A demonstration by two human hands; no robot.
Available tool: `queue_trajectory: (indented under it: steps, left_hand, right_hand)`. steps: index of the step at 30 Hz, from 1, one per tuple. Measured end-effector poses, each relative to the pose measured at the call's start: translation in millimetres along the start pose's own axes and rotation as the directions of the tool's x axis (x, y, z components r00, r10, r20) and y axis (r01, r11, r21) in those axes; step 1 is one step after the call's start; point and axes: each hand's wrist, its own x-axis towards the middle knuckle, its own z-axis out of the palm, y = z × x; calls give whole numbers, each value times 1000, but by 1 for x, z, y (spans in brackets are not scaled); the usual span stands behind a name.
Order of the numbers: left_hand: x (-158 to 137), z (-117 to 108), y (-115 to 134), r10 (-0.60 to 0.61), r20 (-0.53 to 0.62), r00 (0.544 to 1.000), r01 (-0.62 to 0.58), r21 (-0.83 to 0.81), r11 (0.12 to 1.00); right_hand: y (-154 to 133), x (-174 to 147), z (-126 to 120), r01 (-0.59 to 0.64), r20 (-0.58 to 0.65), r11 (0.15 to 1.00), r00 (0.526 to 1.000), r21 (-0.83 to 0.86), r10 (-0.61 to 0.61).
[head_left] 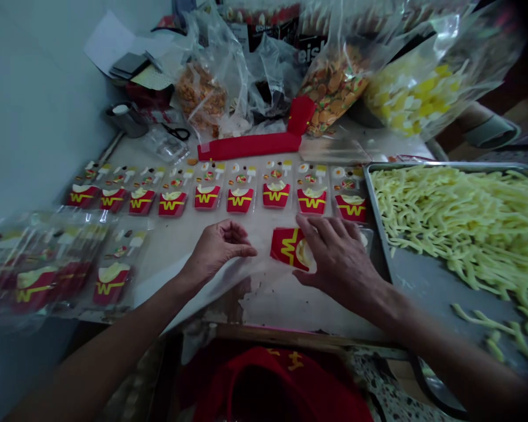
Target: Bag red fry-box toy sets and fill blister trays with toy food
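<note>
Centre: left hand point(229, 245) curled, cannot tell if pinching. Centre-right: right hand point(337, 252) spread over sideways W-marked fries carton point(285, 246); fingertips, near packet row point(207, 197), could knock packets askew.

A strip of bare tabletop point(294, 308) lies on the near side of both hands, with room to pass. Between the left hand point(222, 249) and the red packet point(284, 247) partly under the right hand point(337, 252) is a small gap. Just beyond both hands, a row of filled packets point(240, 199) stretches across the way; behind it lie a red strip point(250, 146) and bulging bags point(334, 88). A tray's raised rim point(381, 240) stands close right of the right hand. Left of the left hand, open tabletop ends at overlapping packets point(37, 287).
</note>
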Motion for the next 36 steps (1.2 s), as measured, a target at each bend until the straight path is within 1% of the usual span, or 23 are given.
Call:
queue_trajectory:
  steps: [3,6,9,11,13,16,19,20,21,22,23,24,25,26,27,28,29,31,33,36]
  left_hand:
    - [3,-9,-2,-32,-4,999,32,1,999]
    - [7,-15,-1,-89,53,995,85,71,994]
    - [13,-23,0,-148,127,981,131,131,983]
    - [17,-28,0,-179,181,967,150,161,975]
    - [22,-34,-2,-204,239,949,152,220,964]
    - [30,-38,-3,-211,362,908,83,338,938]
    - [34,-34,-2,-152,535,831,-83,389,917]
    - [32,-32,0,-111,564,818,-161,409,898]
    - [27,-30,2,-45,557,830,-251,444,860]
    - [20,-29,4,52,511,858,-346,501,793]
    - [9,-27,4,175,435,883,-425,584,692]
    - [-3,-26,4,315,354,881,-473,673,569]
    - [-17,-25,2,440,288,851,-487,747,453]
    - [-32,-24,-2,526,248,813,-479,799,363]
    - [-45,-22,-8,568,235,789,-467,830,304]
    - [-57,-19,-15,576,241,781,-461,845,272]
    - [-66,-15,-22,565,252,786,-458,851,257]
    - [-73,-6,-36,523,259,812,-426,875,228]
    - [-69,2,-45,479,261,838,-377,912,163]
    - [-57,8,-43,377,285,881,-335,939,73]
  right_hand:
    - [1,-1,9,67,83,993,994,100,-75]
    - [2,2,15,140,132,973,977,182,-166]
    - [4,8,18,229,183,937,942,263,-281]
    - [1,13,20,242,196,926,932,289,-304]
    - [-5,15,22,231,193,935,938,271,-288]
    - [-26,16,27,225,201,956,944,187,-261]
    - [-56,16,36,174,208,978,958,117,-195]
    - [-66,15,40,137,203,984,967,110,-157]
    - [-74,14,45,91,190,990,976,109,-110]
    - [-82,12,50,43,172,993,983,113,-62]
    - [-87,9,55,-10,149,993,989,114,-7]
    - [-90,4,59,-63,124,992,991,106,50]
    - [-92,-2,61,-110,99,990,990,89,101]
    - [-91,-10,63,-149,80,987,986,62,144]
    - [-88,-19,63,-183,70,983,981,29,181]
    - [-84,-27,62,-215,70,977,974,-7,215]
    - [-79,-36,61,-244,79,969,966,-38,246]
    - [-70,-49,61,-297,108,953,947,-64,302]
    - [-63,-55,63,-328,122,944,936,-37,330]
    - [-62,-57,70,-325,78,945,944,32,322]
